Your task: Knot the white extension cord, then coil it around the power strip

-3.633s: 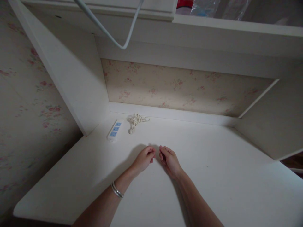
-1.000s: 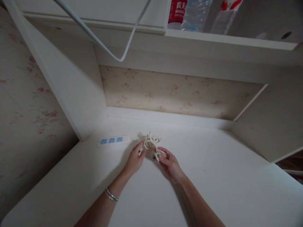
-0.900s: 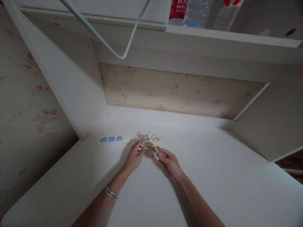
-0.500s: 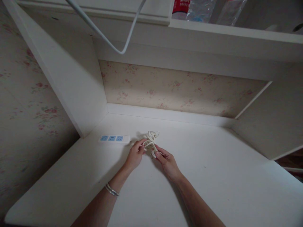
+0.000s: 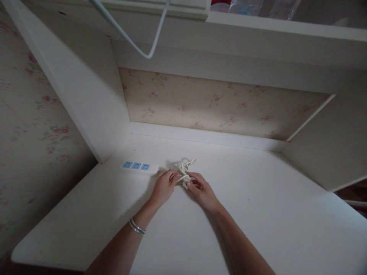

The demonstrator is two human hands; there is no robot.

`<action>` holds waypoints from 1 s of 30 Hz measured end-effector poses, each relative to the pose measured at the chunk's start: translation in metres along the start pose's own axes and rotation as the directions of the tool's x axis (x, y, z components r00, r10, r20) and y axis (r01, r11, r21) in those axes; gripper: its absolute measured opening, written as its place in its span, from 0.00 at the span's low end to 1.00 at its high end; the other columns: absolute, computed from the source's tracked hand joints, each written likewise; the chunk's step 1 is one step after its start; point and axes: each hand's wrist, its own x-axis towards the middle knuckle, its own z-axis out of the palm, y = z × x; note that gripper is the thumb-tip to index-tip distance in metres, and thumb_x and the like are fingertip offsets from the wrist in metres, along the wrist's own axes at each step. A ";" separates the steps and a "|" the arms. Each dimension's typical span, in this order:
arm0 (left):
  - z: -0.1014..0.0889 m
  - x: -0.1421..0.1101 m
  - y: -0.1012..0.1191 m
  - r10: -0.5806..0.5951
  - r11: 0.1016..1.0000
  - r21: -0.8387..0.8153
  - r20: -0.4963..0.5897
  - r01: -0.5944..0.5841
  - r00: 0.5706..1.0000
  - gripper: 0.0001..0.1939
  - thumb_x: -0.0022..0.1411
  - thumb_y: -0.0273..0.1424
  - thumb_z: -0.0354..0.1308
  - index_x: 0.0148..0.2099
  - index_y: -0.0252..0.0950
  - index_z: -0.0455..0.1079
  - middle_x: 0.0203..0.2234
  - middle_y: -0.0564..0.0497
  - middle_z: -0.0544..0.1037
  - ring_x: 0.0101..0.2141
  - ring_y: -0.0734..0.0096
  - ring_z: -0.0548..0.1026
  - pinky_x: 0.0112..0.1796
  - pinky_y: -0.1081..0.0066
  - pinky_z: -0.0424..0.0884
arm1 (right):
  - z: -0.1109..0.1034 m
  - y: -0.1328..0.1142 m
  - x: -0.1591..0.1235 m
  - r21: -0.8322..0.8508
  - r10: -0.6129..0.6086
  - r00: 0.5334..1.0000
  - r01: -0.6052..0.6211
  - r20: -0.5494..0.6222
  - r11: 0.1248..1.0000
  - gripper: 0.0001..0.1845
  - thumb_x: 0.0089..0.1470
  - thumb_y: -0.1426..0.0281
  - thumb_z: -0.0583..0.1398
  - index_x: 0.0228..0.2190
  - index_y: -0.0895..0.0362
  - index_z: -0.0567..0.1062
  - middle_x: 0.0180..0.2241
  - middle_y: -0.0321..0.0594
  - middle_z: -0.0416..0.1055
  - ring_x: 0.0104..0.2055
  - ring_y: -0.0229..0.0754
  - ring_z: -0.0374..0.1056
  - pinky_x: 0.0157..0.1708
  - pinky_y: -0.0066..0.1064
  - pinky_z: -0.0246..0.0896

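A bundle of white power cord (image 5: 185,168) lies looped and tangled between my hands, just above or on the white desk. My left hand (image 5: 165,185) pinches a strand on the left side of the bundle. From the right, my right hand (image 5: 203,191) has its fingers closed round the lower right part of the cord; the plug is mostly hidden there. To the left lies a white power strip (image 5: 153,168) with three blue socket faces, its right end close to my left hand, where the cord runs toward it.
The white desk (image 5: 272,214) has a low back ledge and a side panel (image 5: 86,88) at left. Overhead is a shelf (image 5: 272,28) with plastic bottles or wrappers partly in view. A bent white rod (image 5: 148,56) hangs in front of the shelf.
The cord loops have shifted between my hands, with one loop now pointing up and right. The plug, visible earlier by my right fingers, is now mostly covered. The view has tilted slightly down.
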 end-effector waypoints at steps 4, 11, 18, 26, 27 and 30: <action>0.000 -0.001 0.002 -0.017 1.000 0.001 -0.002 0.017 1.000 0.17 0.63 0.43 0.48 0.39 0.35 0.70 0.28 0.50 0.77 0.25 0.71 0.75 0.19 0.78 0.67 | -0.004 -0.003 -0.002 0.053 0.042 0.996 -0.046 0.077 0.998 0.24 0.47 0.60 0.66 0.47 0.50 0.70 0.37 0.37 0.69 0.33 0.36 0.63 0.33 0.28 0.60; 0.003 -0.001 0.001 -0.111 0.994 -0.023 -0.065 0.109 0.992 0.16 0.64 0.43 0.47 0.40 0.36 0.66 0.27 0.53 0.72 0.17 0.76 0.71 0.12 0.79 0.63 | 0.011 0.000 -0.004 -0.035 0.078 0.990 -0.082 -0.116 0.996 0.16 0.50 0.57 0.63 0.33 0.53 0.65 0.20 0.26 0.57 0.21 0.32 0.50 0.20 0.25 0.42; 0.012 0.000 0.003 -0.189 0.938 -0.309 -0.071 0.158 0.979 0.18 0.64 0.47 0.44 0.42 0.36 0.58 0.39 0.48 0.69 0.22 0.75 0.76 0.15 0.75 0.71 | 0.017 -0.001 -0.002 0.005 0.159 0.942 -0.165 -0.294 0.986 0.18 0.53 0.52 0.59 0.34 0.52 0.63 0.17 0.25 0.57 0.17 0.32 0.51 0.17 0.24 0.43; 0.003 -0.004 0.017 -0.099 0.886 -0.458 -0.046 0.067 0.994 0.16 0.61 0.44 0.52 0.40 0.36 0.60 0.33 0.52 0.70 0.28 0.73 0.74 0.23 0.74 0.72 | 0.005 0.000 0.005 0.210 0.160 0.902 -0.080 -0.401 0.975 0.18 0.48 0.54 0.64 0.32 0.53 0.67 0.34 0.35 0.69 0.29 0.35 0.65 0.32 0.29 0.63; 0.000 -0.004 0.018 -0.053 0.893 -0.450 -0.058 0.021 0.997 0.14 0.60 0.42 0.54 0.39 0.36 0.62 0.31 0.53 0.69 0.29 0.73 0.73 0.26 0.74 0.72 | 0.003 0.000 0.006 0.243 0.165 0.905 -0.071 -0.392 0.967 0.18 0.47 0.55 0.65 0.33 0.53 0.68 0.35 0.36 0.69 0.31 0.36 0.65 0.35 0.30 0.64; -0.009 -0.007 0.025 0.093 0.921 -0.373 -0.074 -0.114 0.993 0.11 0.60 0.38 0.56 0.34 0.35 0.66 0.31 0.52 0.68 0.32 0.73 0.70 0.31 0.75 0.69 | -0.002 0.000 0.007 0.295 0.190 0.913 -0.081 -0.362 0.952 0.19 0.45 0.56 0.66 0.34 0.53 0.70 0.36 0.38 0.70 0.33 0.38 0.66 0.38 0.33 0.65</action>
